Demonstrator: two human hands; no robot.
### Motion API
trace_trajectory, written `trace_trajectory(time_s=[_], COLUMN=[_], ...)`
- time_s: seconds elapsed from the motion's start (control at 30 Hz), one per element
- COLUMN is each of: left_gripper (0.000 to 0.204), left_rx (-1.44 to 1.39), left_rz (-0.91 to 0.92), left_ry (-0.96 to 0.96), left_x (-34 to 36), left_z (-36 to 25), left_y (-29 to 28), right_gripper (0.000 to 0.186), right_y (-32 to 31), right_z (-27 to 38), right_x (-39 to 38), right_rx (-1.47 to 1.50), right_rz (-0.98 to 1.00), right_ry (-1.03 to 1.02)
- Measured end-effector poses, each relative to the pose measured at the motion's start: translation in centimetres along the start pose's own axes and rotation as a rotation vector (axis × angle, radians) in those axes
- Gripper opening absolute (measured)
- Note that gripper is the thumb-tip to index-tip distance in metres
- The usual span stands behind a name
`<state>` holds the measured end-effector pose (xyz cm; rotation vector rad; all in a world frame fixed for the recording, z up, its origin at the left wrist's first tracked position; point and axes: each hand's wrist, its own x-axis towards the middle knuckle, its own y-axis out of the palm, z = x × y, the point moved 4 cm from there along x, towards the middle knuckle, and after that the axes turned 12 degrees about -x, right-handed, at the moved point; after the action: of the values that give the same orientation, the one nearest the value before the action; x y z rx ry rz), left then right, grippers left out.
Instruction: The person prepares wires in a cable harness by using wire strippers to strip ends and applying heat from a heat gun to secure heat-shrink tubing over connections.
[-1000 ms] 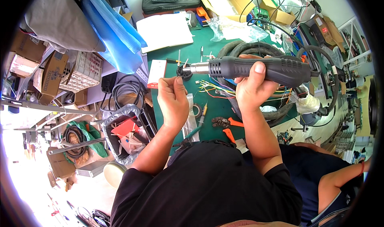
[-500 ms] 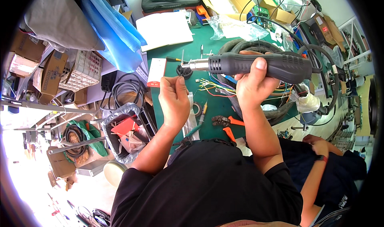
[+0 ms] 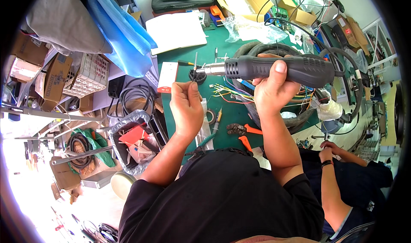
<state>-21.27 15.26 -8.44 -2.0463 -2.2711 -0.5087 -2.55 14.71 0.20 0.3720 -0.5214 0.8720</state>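
Observation:
My right hand (image 3: 276,89) is wrapped round the black body of a hot air gun (image 3: 295,69), thumb on top. Its metal nozzle (image 3: 214,68) points left, at a thin upright wire-like piece (image 3: 195,65). Just below the nozzle's tip, my left hand (image 3: 187,106) pinches the lower end of that piece between thumb and fingers. Whether the piece is bare wire or sleeved is too small to tell. Behind it lies a small black spool (image 3: 198,77). Under the gun, loose coloured wire ends (image 3: 227,91) fan out from a thick black cable coil (image 3: 252,50).
On the green mat lie an orange-handled crimping tool (image 3: 242,131), a tape roll (image 3: 210,116), a yellow-tipped knife-like tool (image 3: 218,119) and a red-and-white box (image 3: 168,77). An open notebook (image 3: 175,32) lies farther back. A lined bin (image 3: 132,142) stands left. Another person's arm (image 3: 333,178) is at right.
My hands and the hot air gun stay almost still; the nozzle has shifted very slightly right. At right, the other person's hands have come together and moved slightly left and up.

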Motion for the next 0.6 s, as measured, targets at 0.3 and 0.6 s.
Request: trace_trajectory(time_s=[0.3,0.6], left_gripper=[0.014,0.014], left_rx=[-0.016,-0.016], left_rz=[-0.002,-0.007], left_ry=[0.016,0.02], left_x=[0.03,0.04], left_z=[0.29,0.28], left_y=[-0.14,-0.21], right_gripper=[0.029,0.032], right_y=[0.19,0.02], right_z=[0.05,-0.07], right_x=[0.04,0.07], right_rx=[0.109,0.044], right_rz=[-0.027,0.01], right_ry=[0.007,0.004])
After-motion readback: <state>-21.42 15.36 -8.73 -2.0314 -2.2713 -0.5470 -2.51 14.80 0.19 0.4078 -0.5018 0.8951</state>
